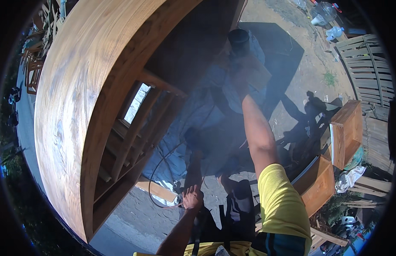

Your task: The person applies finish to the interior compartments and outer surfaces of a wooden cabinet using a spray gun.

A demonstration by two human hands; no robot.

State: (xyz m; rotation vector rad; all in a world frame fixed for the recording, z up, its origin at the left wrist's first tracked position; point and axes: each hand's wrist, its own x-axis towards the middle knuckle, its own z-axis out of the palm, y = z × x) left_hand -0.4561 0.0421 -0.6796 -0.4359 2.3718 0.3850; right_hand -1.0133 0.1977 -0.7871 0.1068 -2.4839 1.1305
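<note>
My right arm stretches far forward into the shade beside a large wooden cabinet, which lies with its open compartments toward me. Hazy and dim, my right hand is closed on what looks like a spray gun with a dark round cup; its finer parts are hidden by shadow and mist. Near my knee, my left hand is empty, its fingers spread. A thin hose loops beside it, close to a loose wooden board.
Pale sheeting covers part of the ground under the cabinet. Two wooden drawers stand at the right, near a slatted bamboo panel. Plastic bottles lie at the far right. Stacked wood is at the far left.
</note>
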